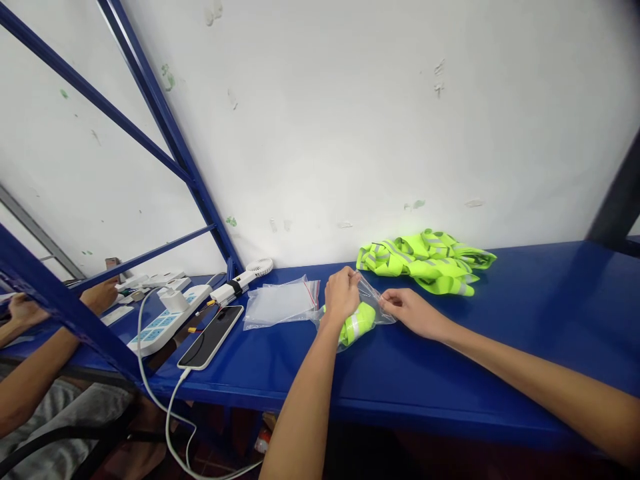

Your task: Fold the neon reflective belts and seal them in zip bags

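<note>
A clear plastic bag (384, 316) lies on the blue table with a folded neon-yellow piece of fabric (359, 323) inside, a silver reflective stripe across it. My left hand (342, 293) is closed on the bag's upper left edge, over part of the fabric. At the bag's right corner, my right hand (407, 309) pinches the plastic between thumb and fingers. Behind my hands, near the wall, a loose heap of neon-yellow reflective vests or straps (425, 259) is spread out; their exact kind is unclear.
Left of the bag lies a stack of clear zip bags (281, 303). Farther left are a phone (212, 339) on a cable, a small handheld fan (245, 280) and a power strip (170, 321). A blue frame post (75, 310) separates a co-worker's hands (100, 295) from me.
</note>
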Demonstrator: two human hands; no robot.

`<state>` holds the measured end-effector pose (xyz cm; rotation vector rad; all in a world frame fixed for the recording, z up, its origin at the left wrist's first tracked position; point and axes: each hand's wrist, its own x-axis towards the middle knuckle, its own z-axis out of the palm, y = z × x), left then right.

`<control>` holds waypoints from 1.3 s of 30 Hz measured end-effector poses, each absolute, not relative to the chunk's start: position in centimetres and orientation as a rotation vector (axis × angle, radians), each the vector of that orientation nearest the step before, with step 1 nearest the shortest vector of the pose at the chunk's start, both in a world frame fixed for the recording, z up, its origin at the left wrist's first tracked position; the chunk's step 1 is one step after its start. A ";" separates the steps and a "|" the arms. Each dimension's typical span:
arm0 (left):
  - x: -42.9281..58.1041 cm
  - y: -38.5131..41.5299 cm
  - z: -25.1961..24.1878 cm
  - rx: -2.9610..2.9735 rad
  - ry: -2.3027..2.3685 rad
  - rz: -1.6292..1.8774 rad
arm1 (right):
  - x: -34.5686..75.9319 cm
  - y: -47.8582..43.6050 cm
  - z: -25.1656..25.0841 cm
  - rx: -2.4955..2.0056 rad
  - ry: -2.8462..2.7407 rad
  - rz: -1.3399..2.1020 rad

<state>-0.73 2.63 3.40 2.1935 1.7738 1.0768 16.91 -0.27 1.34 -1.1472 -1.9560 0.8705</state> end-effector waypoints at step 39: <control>-11.1 4.7 2.0 2.247 2.173 0.740 | 9.6 6.4 4.8 -1.213 -1.719 1.038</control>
